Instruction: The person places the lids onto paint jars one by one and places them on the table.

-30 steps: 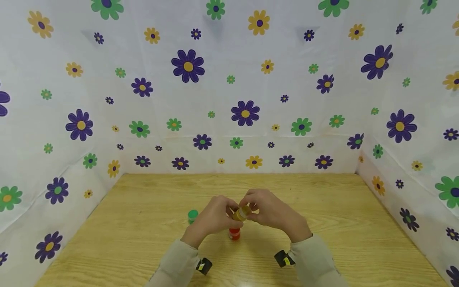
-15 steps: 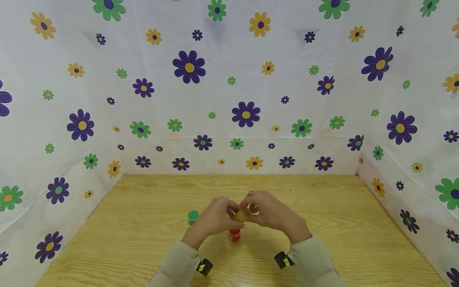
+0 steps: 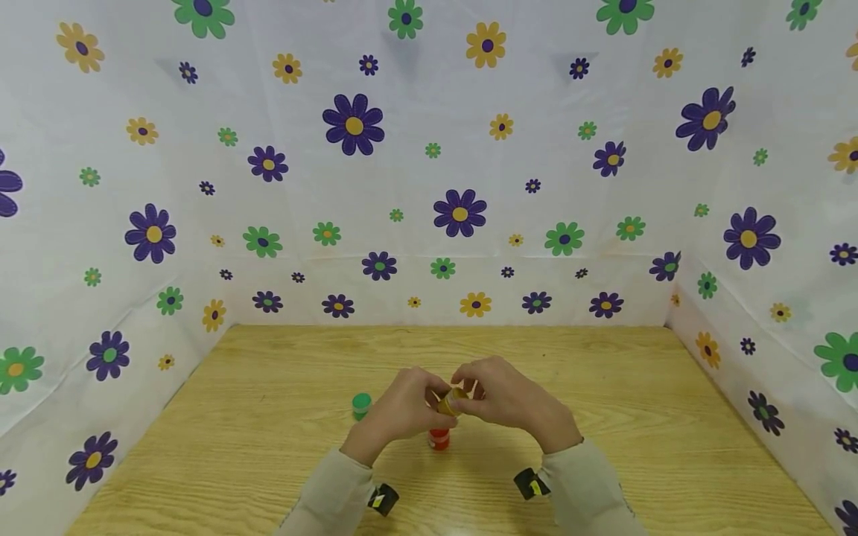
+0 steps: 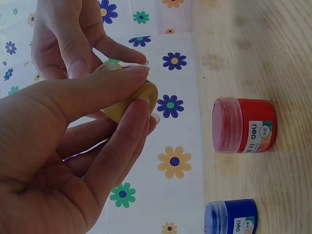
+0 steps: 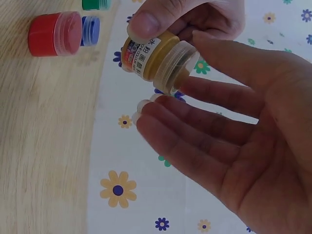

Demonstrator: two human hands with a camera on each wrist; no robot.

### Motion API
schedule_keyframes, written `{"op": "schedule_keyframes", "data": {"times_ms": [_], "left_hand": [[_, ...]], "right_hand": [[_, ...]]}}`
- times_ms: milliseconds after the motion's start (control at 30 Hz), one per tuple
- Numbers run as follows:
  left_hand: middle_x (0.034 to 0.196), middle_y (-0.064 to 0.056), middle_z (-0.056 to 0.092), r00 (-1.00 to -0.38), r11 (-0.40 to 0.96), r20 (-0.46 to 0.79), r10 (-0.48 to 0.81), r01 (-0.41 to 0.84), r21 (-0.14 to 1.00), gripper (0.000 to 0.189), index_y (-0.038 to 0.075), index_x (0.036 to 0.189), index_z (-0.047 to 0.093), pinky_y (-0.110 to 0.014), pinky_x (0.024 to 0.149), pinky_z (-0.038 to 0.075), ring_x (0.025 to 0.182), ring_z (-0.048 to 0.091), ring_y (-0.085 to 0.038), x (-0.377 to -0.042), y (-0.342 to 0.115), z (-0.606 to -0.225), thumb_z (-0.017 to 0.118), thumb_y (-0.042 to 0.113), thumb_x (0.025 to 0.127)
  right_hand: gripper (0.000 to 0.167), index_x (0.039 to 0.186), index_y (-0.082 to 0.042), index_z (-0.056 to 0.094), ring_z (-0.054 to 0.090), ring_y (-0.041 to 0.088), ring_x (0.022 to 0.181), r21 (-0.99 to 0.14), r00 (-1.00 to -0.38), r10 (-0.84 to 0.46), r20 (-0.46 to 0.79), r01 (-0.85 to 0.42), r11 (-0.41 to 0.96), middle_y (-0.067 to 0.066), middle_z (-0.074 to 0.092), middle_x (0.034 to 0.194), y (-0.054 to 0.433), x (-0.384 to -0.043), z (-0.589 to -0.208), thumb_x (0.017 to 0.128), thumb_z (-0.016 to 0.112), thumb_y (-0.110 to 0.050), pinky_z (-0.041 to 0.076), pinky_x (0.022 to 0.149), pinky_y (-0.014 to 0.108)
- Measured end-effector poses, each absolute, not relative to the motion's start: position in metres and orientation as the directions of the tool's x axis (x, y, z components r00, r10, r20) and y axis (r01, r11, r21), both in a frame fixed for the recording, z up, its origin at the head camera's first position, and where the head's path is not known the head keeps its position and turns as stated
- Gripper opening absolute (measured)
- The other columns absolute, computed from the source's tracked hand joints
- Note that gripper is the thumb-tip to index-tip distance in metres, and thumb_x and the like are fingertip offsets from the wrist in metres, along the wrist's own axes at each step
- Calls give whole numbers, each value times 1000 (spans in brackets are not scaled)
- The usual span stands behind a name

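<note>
Between my two hands, a small yellow paint jar point(image 5: 148, 51) with a clear lid point(image 5: 170, 68) is tilted above the table. My left hand point(image 3: 404, 406) grips the jar's body between thumb and fingers. At the other end, my right hand point(image 3: 512, 394) pinches the lid with thumb and index finger, while its other fingers extend below in the right wrist view. The lid sits on the jar. Just under the left hand stands a red paint jar point(image 4: 258, 126), its top partly covered by that hand in the head view.
A blue paint jar point(image 4: 235, 217) stands near the red one, hidden behind the left hand in the head view. Left of that hand is a green-lidded jar point(image 3: 361, 405). Flowered cloth walls point(image 3: 415, 171) enclose the wooden table point(image 3: 268, 461) at the back and sides.
The right thumb and fingers have shifted over the lid, the thumb now farther left across the jar. The left hand keeps its hold, and the standing jars have not moved.
</note>
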State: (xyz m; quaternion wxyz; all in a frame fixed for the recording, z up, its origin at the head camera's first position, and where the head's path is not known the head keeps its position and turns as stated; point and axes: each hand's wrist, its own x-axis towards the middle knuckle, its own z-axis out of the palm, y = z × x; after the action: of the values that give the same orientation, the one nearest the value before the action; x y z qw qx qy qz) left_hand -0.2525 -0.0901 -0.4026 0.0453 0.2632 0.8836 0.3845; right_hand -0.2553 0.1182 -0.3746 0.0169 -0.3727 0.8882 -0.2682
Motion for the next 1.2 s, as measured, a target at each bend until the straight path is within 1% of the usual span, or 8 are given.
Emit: {"op": "schedule_keyframes", "data": {"times_ms": [100,167,333,433,567,767,1000,1200], "left_hand": [[99,-4,79,-860,573,121,496,428,699,24,7,104,80,-22,66,57,77,68,-9,-254,-91,-403,87,12,82],[98,-4,79,-863,577,119,490,424,698,24,7,104,80,-22,65,57,77,68,-9,-254,-92,-403,87,13,82],[93,-2,78,-864,568,125,488,423,706,18,9,99,80,-22,63,56,75,68,-9,-253,-93,-402,86,12,83],[95,-3,79,-860,562,126,495,427,709,18,10,98,80,-21,64,57,76,69,-9,-253,-93,-401,87,12,82],[95,-3,79,-860,566,120,496,425,707,19,10,99,80,-21,65,57,76,68,-8,-252,-93,-400,87,13,82],[90,-4,78,-867,580,119,485,420,698,20,8,99,80,-21,62,55,72,67,-8,-251,-92,-399,88,13,81],[99,-8,79,-881,588,116,458,398,704,28,4,105,80,-21,64,56,73,67,-7,-250,-91,-398,88,12,80],[99,-7,79,-883,590,115,455,396,703,27,5,104,80,-22,65,56,75,67,-8,-250,-91,-397,89,13,80]], "right_hand": [[31,120,-2,69,69,23,97,-512,-721,-668,183,-650,562,10,72,113,119,-254,-373,95,76,-19,62,83,34],[29,118,-4,68,68,25,104,-525,-706,-677,208,-665,532,9,70,115,119,-254,-372,93,78,-15,62,87,37],[16,102,-8,71,67,21,103,-539,-647,-718,257,-713,449,4,67,106,116,-255,-373,89,78,-3,61,90,34],[12,95,-10,72,67,20,101,-540,-633,-727,266,-723,432,4,67,101,115,-255,-375,89,78,-1,62,89,33],[10,98,-8,74,68,19,98,-546,-643,-719,264,-714,438,4,68,101,116,-254,-375,90,77,-2,62,86,31],[10,104,-7,75,69,16,92,-546,-678,-694,242,-686,481,4,72,100,116,-255,-376,94,74,-10,63,81,36],[11,104,-7,75,71,14,89,-533,-702,-677,223,-669,518,3,74,99,116,-256,-376,97,73,-15,59,77,22],[19,110,-5,72,70,21,96,-537,-716,-654,243,-661,524,7,73,107,119,-255,-372,96,74,-18,62,84,38]]}}
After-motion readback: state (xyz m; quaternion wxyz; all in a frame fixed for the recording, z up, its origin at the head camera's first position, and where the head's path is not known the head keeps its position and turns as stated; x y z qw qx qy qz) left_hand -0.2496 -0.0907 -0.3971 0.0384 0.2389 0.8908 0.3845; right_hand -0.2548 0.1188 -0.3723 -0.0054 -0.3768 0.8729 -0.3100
